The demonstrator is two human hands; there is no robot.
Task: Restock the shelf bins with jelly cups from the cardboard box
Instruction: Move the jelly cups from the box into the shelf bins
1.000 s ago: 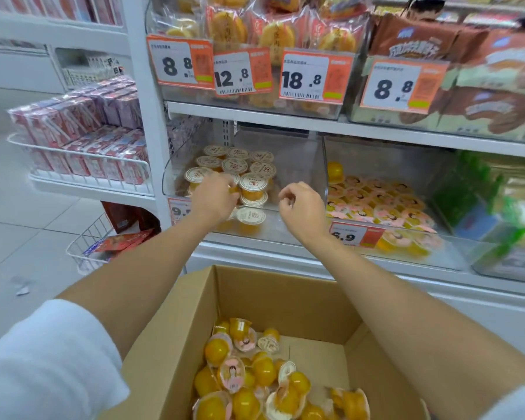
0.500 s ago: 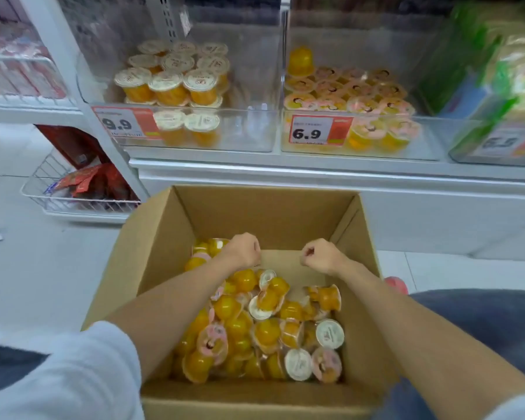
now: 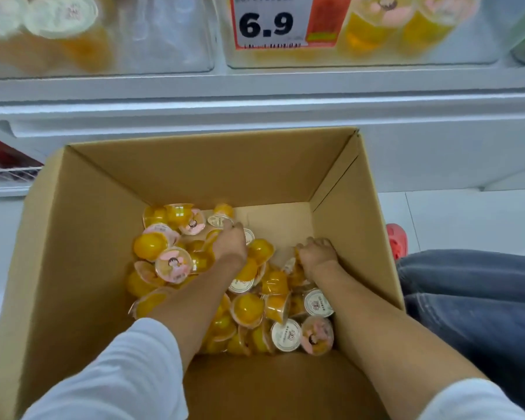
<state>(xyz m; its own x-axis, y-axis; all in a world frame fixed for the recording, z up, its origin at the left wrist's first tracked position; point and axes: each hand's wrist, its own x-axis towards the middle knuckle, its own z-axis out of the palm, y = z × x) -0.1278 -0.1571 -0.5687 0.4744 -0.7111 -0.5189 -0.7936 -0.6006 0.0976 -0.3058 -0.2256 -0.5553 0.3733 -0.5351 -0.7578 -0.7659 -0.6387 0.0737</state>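
Note:
An open cardboard box (image 3: 88,253) stands on the floor below the shelf, with a heap of orange jelly cups (image 3: 249,307) in its bottom; some have white lids, some pink. Both my hands are down in the heap. My left hand (image 3: 229,245) curls its fingers over cups near the far side, at a white-lidded cup (image 3: 220,221). My right hand (image 3: 315,253) is bent knuckles-up, its fingers curled into the cups by the right wall. Above, blurred, are two clear shelf bins: the left bin (image 3: 164,34) and the right bin (image 3: 422,53) both hold jelly cups.
A 6.9 price tag (image 3: 267,22) hangs on the right bin. The white shelf edge (image 3: 255,95) runs just beyond the box. My jeans-clad knee (image 3: 473,298) and a red shoe (image 3: 397,241) are to the right; a wire basket (image 3: 6,174) sits far left.
My hands left the left shelf bin and dropped into the box; now they are sunk among the cups. The view has tilted down and closer to the box.

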